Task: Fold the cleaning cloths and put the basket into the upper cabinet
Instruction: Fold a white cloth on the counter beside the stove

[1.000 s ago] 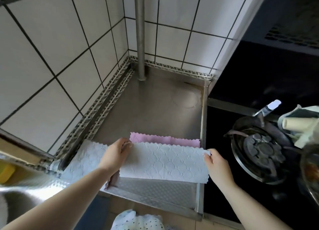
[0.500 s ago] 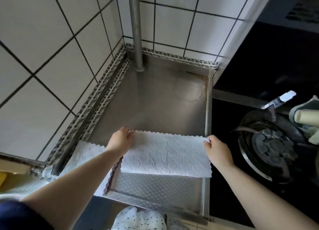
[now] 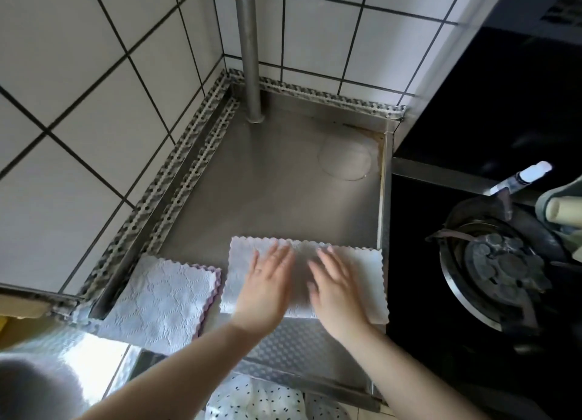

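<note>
At the counter's (image 3: 283, 174) front edge, the left hand (image 3: 264, 281) and right hand (image 3: 338, 289) press flat, fingers straight and spread, on the folded white cloth (image 3: 367, 268). It looks light, limp and grippy: pinch its scalloped corners. Another folded cloth (image 3: 163, 297) lies at the front-left corner.

I see open steel table (image 3: 271, 180) behind the folded white cloth (image 3: 362, 262), bare all the way to the back corner. There an upright metal pipe (image 3: 248, 48) blocks the way, with tiled walls (image 3: 78, 104) closing the left and rear. A second folded cloth (image 3: 163, 297) fills the near-left corner, just beside the first. My left hand (image 3: 267, 281) and right hand (image 3: 337, 284) lie flat on the white cloth. To the right, the raised table edge borders the stove burner (image 3: 500, 265).
</note>
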`<action>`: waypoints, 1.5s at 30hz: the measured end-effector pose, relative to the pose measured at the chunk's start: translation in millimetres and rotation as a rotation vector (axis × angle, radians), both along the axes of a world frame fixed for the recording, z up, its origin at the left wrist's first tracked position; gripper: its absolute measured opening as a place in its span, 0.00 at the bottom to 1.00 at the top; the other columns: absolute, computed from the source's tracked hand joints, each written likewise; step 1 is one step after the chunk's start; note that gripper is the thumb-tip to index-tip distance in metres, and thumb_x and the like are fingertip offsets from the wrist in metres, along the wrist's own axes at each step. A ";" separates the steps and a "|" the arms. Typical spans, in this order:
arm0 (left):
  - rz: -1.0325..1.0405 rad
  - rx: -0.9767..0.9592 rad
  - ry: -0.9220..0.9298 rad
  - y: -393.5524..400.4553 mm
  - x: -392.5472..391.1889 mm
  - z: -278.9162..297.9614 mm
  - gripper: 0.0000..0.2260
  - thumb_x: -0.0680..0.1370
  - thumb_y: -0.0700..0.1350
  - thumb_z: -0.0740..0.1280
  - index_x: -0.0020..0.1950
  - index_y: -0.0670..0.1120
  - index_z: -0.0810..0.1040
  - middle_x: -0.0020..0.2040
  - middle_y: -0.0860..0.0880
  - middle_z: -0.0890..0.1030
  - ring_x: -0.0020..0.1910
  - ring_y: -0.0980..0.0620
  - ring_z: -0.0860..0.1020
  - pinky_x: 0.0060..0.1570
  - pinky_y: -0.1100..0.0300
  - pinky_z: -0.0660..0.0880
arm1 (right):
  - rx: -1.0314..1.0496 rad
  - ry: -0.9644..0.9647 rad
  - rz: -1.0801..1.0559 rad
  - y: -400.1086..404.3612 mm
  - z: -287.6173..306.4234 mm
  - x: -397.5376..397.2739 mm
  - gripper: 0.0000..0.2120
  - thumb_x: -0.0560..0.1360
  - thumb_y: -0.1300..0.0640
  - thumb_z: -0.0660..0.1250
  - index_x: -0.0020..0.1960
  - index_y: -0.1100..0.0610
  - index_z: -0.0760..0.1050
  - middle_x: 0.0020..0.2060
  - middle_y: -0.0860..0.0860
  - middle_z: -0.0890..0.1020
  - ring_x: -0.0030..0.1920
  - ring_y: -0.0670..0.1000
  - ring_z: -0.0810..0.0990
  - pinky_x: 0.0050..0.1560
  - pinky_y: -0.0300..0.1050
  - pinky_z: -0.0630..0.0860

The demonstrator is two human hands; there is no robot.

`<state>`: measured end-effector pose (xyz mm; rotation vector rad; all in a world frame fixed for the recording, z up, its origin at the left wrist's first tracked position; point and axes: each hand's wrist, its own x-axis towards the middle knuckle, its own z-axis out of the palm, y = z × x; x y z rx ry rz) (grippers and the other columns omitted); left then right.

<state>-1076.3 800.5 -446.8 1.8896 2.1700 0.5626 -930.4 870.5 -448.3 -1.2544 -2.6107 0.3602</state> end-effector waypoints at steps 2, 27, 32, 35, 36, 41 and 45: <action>-0.034 -0.110 0.076 -2.6 16.8 -10.7 0.25 0.72 0.43 0.54 0.68 0.39 0.72 0.68 0.42 0.73 0.69 0.42 0.69 0.66 0.41 0.66 | -0.060 -0.171 0.028 -7.9 -7.6 -10.8 0.24 0.68 0.48 0.55 0.59 0.54 0.77 0.65 0.53 0.76 0.67 0.53 0.69 0.58 0.64 0.73; -0.098 0.022 0.147 -32.6 30.0 -19.8 0.08 0.66 0.49 0.62 0.41 0.55 0.80 0.42 0.55 0.79 0.40 0.49 0.78 0.52 0.56 0.63 | -0.038 -0.239 0.329 58.6 14.8 -10.0 0.19 0.67 0.65 0.69 0.54 0.50 0.81 0.55 0.51 0.80 0.54 0.56 0.79 0.65 0.63 0.63; -0.094 -0.064 0.195 -32.9 17.1 -8.7 0.08 0.68 0.51 0.61 0.37 0.55 0.80 0.40 0.56 0.78 0.38 0.50 0.77 0.47 0.56 0.63 | -0.123 -0.319 0.366 63.3 29.5 -7.9 0.20 0.76 0.59 0.58 0.65 0.46 0.73 0.60 0.51 0.74 0.62 0.55 0.71 0.60 0.45 0.60; -0.114 -0.037 0.255 -41.1 -5.4 -0.9 0.10 0.68 0.52 0.59 0.37 0.57 0.81 0.38 0.54 0.76 0.38 0.49 0.77 0.50 0.55 0.69 | -0.137 -0.373 0.355 60.2 33.4 1.8 0.22 0.76 0.62 0.58 0.67 0.45 0.71 0.59 0.50 0.73 0.60 0.55 0.71 0.57 0.44 0.63; -0.117 -0.038 0.271 -42.5 -14.3 1.0 0.11 0.68 0.52 0.59 0.37 0.57 0.81 0.38 0.54 0.77 0.38 0.49 0.78 0.51 0.54 0.72 | -0.148 -0.376 0.343 57.5 32.5 4.9 0.23 0.75 0.62 0.57 0.67 0.44 0.71 0.59 0.50 0.73 0.59 0.55 0.72 0.56 0.44 0.64; -0.181 -0.058 0.234 -40.8 -45.9 8.8 0.05 0.64 0.48 0.76 0.37 0.56 0.82 0.44 0.54 0.80 0.45 0.48 0.80 0.51 0.53 0.75 | -0.197 -0.385 0.364 31.7 18.2 22.5 0.22 0.77 0.62 0.57 0.67 0.47 0.71 0.57 0.50 0.75 0.58 0.57 0.74 0.56 0.46 0.68; -0.342 -0.046 0.188 -53.3 -46.3 8.2 0.03 0.71 0.49 0.67 0.42 0.55 0.81 0.49 0.55 0.80 0.50 0.50 0.79 0.52 0.53 0.77 | -0.241 -0.349 0.395 11.3 16.3 42.3 0.21 0.77 0.64 0.57 0.67 0.50 0.73 0.53 0.52 0.77 0.55 0.56 0.75 0.52 0.44 0.66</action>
